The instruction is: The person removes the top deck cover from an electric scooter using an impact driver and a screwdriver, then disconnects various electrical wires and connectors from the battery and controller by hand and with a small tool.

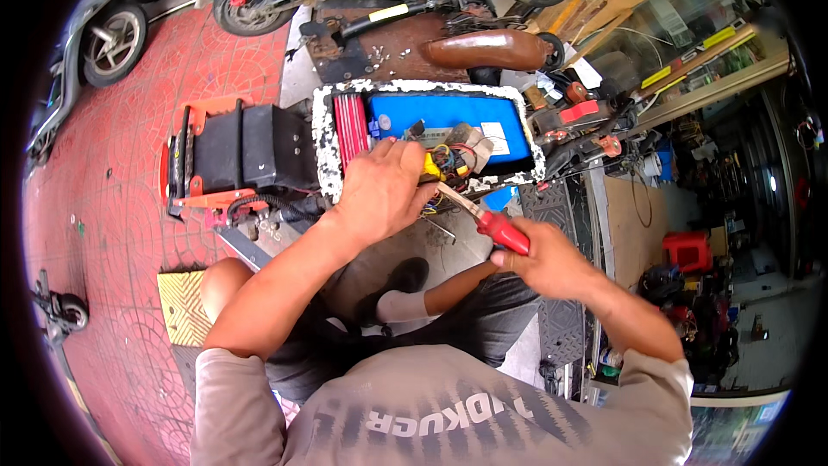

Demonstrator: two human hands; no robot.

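Note:
An open box with a chipped white rim (pixel 324 145) holds a blue battery pack (pixel 448 109) and a ribbed red block (pixel 349 125). Coloured wires (pixel 448 160) spill over the box's near side. My left hand (pixel 384 185) is closed there, its fingertips beside a yellow piece (pixel 429 169); what it pinches is hidden. In my right hand (pixel 556 259) is a red-handled tool (pixel 504 234) with a slim metal shaft pointing up and left to my left fingers. Its tip is too small to make out, so its exact kind is unclear.
An orange-framed black seat or carrier (pixel 254 148) adjoins the box on the left. Behind it lie a brown curved cover (pixel 487 50) and parked scooters (pixel 116 43). Wooden boards (pixel 617 2) lean at the back right; a red stool (pixel 686 252) stands inside the cluttered shop.

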